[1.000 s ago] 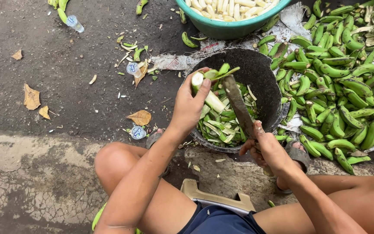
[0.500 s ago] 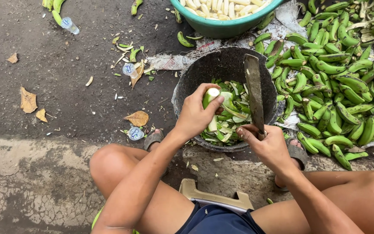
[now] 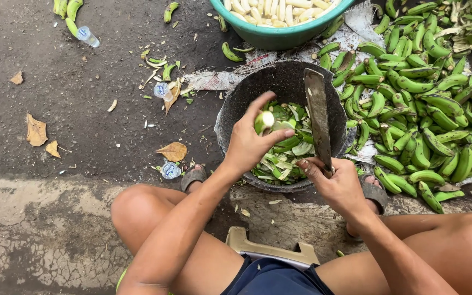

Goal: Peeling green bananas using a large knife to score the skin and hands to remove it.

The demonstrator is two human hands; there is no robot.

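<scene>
Two hands work over a dark basin (image 3: 236, 109) of green peels. Left hand (image 3: 249, 143) pinches a half-peeled banana (image 3: 264, 121) above the basin; right hand (image 3: 337, 183) is clenched around a long knife (image 3: 318, 117), blade pointing away, beside a heap of green bananas (image 3: 427, 114).

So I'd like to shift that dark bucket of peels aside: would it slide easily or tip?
The dark bucket looks wide and squat, so tipping seems unlikely. The green peels only partly fill it, so it is probably not heavy. The rough ground would likely make it drag rather than glide.
</scene>
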